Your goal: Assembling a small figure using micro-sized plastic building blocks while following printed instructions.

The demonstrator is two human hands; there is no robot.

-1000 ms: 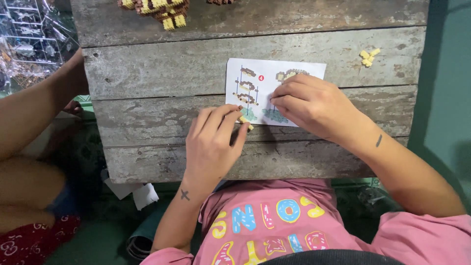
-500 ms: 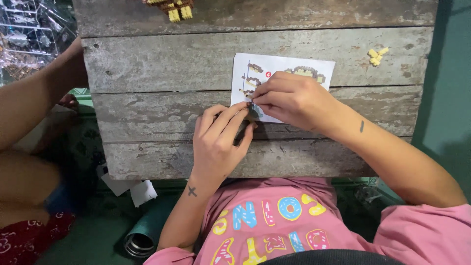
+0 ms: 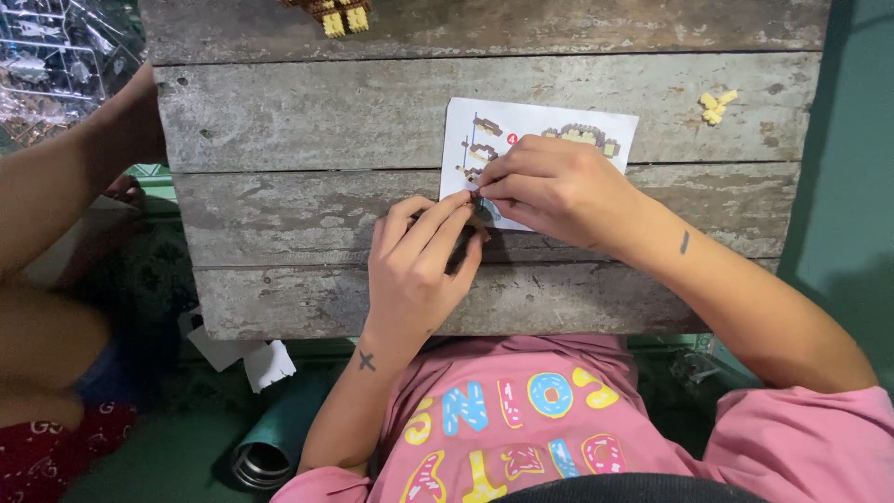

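Both hands meet over the lower edge of the sheet [image 3: 535,126] on the plank table [image 3: 307,121]. My left hand [image 3: 419,265] pinches a small dark piece [image 3: 478,210] between thumb and fingertips; my right hand [image 3: 549,182] has its fingertips closed on the same piece from above — so it sits right between the two, just off the sheet's near corner. The piece is tiny and mostly hidden, and I judge it could slip and drop into a gap between planks or off the near edge if I squeeze it crooked. A few yellow bricks [image 3: 715,105] lie loose far right; more [image 3: 340,14] at the top edge. Down by my knee a teal tube [image 3: 270,447] lies open-ended — what is inside I cannot tell.
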